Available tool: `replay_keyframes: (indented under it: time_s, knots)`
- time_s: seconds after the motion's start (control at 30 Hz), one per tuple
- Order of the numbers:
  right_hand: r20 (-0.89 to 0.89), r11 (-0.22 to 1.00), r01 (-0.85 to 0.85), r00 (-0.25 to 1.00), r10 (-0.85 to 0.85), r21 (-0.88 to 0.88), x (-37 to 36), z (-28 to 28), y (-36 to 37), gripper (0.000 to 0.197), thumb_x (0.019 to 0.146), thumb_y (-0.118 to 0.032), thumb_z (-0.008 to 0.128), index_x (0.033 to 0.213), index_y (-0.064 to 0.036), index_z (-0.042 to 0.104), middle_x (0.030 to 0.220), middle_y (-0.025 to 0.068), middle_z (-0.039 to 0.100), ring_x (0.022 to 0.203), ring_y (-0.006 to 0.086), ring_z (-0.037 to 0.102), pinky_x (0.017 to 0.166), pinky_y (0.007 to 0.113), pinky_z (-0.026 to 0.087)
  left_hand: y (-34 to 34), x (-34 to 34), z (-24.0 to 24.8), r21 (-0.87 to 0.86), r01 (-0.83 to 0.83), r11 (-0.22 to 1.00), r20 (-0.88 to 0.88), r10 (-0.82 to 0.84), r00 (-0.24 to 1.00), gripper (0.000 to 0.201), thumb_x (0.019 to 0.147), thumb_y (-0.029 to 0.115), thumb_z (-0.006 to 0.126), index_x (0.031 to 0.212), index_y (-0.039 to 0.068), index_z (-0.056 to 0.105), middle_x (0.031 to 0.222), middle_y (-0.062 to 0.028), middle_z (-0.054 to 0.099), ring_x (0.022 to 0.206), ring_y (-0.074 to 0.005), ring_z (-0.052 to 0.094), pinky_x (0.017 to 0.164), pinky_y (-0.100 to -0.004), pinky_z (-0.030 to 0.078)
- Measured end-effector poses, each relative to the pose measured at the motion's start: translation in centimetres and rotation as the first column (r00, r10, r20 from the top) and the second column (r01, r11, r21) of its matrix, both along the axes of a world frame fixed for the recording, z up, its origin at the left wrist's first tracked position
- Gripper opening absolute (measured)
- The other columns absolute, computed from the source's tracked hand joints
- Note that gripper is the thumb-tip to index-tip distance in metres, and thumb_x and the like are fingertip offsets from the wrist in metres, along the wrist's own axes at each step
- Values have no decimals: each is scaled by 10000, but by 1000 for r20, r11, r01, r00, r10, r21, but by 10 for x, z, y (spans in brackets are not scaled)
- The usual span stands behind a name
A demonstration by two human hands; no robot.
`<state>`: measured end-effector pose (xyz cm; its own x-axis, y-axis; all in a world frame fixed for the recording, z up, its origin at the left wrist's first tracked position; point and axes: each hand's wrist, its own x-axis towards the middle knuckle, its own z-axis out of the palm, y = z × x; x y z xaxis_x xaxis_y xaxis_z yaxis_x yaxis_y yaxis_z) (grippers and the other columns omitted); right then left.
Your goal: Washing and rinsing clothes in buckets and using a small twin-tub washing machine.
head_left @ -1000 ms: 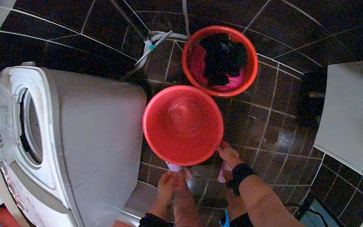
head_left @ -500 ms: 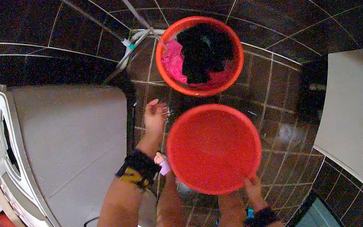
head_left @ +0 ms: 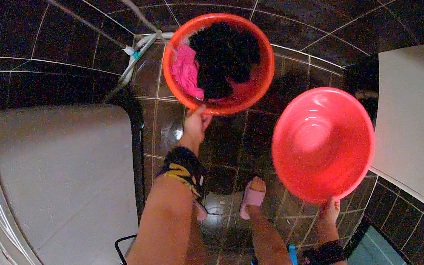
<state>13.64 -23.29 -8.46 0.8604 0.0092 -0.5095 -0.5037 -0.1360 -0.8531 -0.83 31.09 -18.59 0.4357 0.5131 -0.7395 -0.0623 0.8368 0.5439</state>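
In my right hand is a red plastic basin, gripped by its near rim and raised over the right side of the floor; its inside faces me and holds no laundry. My left hand reaches forward to a second, orange-red basin by the far wall, its fingers closed on the near left rim. Inside that basin lie black clothes and, at the left, a bright pink cloth.
A white washing machine stands on the left, a pale panel-sided unit on the right. A hose runs down to the far corner. My feet, in pink slippers, are on the dark tiled floor.
The red basin has swung to the right in my right hand and tilted up. My left hand has moved forward from the open floor and taken hold of the far basin's rim.
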Motion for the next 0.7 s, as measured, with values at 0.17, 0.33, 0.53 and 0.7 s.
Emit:
replay_keyframes:
  time_s: [0.17, 0.33, 0.53, 0.7]
  knots:
    - [10, 982, 80, 996, -83, 168, 42, 22, 35, 283, 899, -174, 550, 1161, -74, 507, 1044, 53, 591, 805, 176, 566, 666, 307, 482, -91, -21, -4, 13, -167, 986, -18, 167, 986, 293, 837, 128, 606, 1111, 154, 506, 1055, -3, 585, 909, -155, 558, 821, -334, 475]
    - [-87, 988, 73, 994, -62, 137, 50, 42, 142, 233, 901, -194, 547, 1104, -84, 519, 964, 46, 605, 719, 153, 564, 618, 324, 510, -132, -138, -4, -13, -159, 987, -91, 158, 983, 382, 833, 173, 628, 1182, 123, 482, 1101, -39, 575, 951, -178, 573, 800, -346, 497]
    - [-19, 968, -124, 991, 131, 220, 88, 16, 195, 123, 901, -187, 549, 995, -108, 543, 912, 16, 608, 765, 160, 602, 658, 319, 533, -239, -210, 6, -159, -341, 926, -191, 311, 931, 342, 844, 161, 574, 1166, 102, 478, 1123, -78, 561, 1034, -249, 555, 802, -382, 491]
    - [-179, 946, -208, 950, 256, 249, 61, -8, 310, 173, 882, -166, 552, 1044, -109, 531, 940, 29, 597, 840, 187, 602, 728, 361, 529, -296, -310, -25, -242, -443, 863, -12, 454, 891, 357, 909, 173, 444, 1249, 63, 436, 1274, -118, 489, 1122, -329, 509, 901, -443, 448]
